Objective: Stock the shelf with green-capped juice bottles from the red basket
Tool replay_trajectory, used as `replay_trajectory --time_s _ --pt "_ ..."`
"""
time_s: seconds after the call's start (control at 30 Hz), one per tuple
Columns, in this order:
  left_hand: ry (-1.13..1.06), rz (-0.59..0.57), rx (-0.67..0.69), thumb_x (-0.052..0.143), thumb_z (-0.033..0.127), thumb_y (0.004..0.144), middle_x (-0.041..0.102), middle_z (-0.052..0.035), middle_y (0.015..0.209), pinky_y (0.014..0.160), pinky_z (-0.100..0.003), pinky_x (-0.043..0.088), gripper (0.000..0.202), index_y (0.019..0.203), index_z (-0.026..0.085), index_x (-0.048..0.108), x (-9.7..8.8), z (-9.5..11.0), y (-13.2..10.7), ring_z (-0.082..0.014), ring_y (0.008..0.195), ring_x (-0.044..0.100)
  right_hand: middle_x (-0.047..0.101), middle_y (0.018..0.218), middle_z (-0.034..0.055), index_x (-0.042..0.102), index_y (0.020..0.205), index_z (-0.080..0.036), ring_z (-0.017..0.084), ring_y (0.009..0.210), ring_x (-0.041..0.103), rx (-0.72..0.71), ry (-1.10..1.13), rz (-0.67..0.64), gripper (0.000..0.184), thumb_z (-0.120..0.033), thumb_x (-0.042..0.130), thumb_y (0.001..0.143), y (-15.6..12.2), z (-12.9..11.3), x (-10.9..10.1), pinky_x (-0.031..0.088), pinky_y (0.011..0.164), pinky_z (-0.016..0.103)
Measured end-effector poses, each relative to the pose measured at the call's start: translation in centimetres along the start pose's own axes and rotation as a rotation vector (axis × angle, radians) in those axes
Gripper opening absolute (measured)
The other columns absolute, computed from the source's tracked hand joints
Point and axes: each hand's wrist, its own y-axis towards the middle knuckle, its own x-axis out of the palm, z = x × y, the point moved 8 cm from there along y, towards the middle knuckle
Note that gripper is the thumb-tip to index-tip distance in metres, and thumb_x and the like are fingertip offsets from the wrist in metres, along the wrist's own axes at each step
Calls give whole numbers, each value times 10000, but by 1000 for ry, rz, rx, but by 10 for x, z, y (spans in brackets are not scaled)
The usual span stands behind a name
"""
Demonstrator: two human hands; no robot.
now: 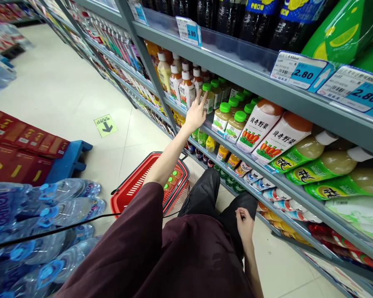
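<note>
My left hand [196,114] reaches into a middle shelf, two fingers stretched out and apart. Their tips are at a small green-capped juice bottle [207,97], the front one of its row; whether they press on it I cannot tell. White-labelled bottles with carrot pictures [186,92] stand just left of it, and more green-capped bottles [223,117] to its right. Low by my right knee, my right hand [244,223] is held with fingers curled in and nothing visible in them. A red shopping basket [124,205] on the floor holds several green-capped bottles [170,179].
Large carrot-juice bottles [259,124] lean on the same shelf, with price tags [301,71] along the shelf edge above. Water bottles [65,211] and red cartons [21,145] on a blue pallet [70,159] stand left. A green arrow sign [106,125] marks the floor.
</note>
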Motion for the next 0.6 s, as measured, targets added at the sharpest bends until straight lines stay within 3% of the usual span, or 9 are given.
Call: replay_trajectory --time_s 0.07,0.13,0.2,0.23,0.27,0.33,0.4,0.47,0.6 --pt "-14 63 0 408 345 1042 476 -135 1518 1234 -489 335 432 1447 231 506 -6 0 -24 -295 1447 418 791 832 89 708 937 -202 241 761 749 0 1 10 371 -545 568 907 0 1 0 579 732 331" --pt "-31 166 -71 377 292 1043 508 -129 1473 1237 -473 326 399 1405 229 532 -9 -3 -68 -265 1439 420 791 826 87 710 939 -200 237 747 748 2 2 18 378 -550 571 905 1 2 0 579 723 328" --pt "-44 269 -244 351 261 1040 539 -145 1401 1213 -470 357 371 1350 203 546 -7 -10 -135 -258 1393 459 790 827 84 708 941 -202 233 746 747 1 -7 14 369 -543 569 909 2 3 1 578 732 327" --pt "-50 252 -371 344 252 1036 552 -153 1363 1196 -466 377 356 1320 191 551 2 -13 -175 -259 1366 480 790 829 82 706 939 -203 232 748 746 -1 -16 10 363 -537 566 913 3 3 2 576 741 327" --pt "-52 166 -521 313 235 1037 565 -157 1333 1179 -459 395 358 1296 184 554 16 -16 -218 -257 1340 499 790 829 81 705 935 -205 232 748 746 -5 -27 7 357 -532 565 915 4 3 2 574 747 327" --pt "-68 -240 -744 262 204 1031 584 -161 1292 1164 -447 406 387 1268 172 565 61 -12 -304 -256 1302 527 791 828 81 706 930 -207 231 739 743 -15 -48 -1 352 -529 564 916 6 1 3 569 749 327" --pt "-126 -440 -782 436 218 979 649 -152 1131 1082 -433 481 268 1133 149 644 88 -1 -364 -278 1162 619 792 828 83 708 928 -206 228 728 740 -28 -63 -19 354 -530 566 914 8 0 3 566 743 324" --pt "-184 -558 -787 541 220 928 674 -119 1060 1037 -398 514 197 1056 155 677 104 1 -394 -257 1059 662 792 830 85 708 932 -204 226 726 738 -34 -73 -45 358 -532 566 913 10 0 4 565 738 322" --pt "-273 -638 -788 587 211 923 690 -87 1060 1018 -352 520 152 1015 174 703 114 -23 -401 -208 1007 667 787 837 92 694 964 -195 234 739 740 -15 -90 -94 375 -539 555 909 13 4 7 569 738 331"
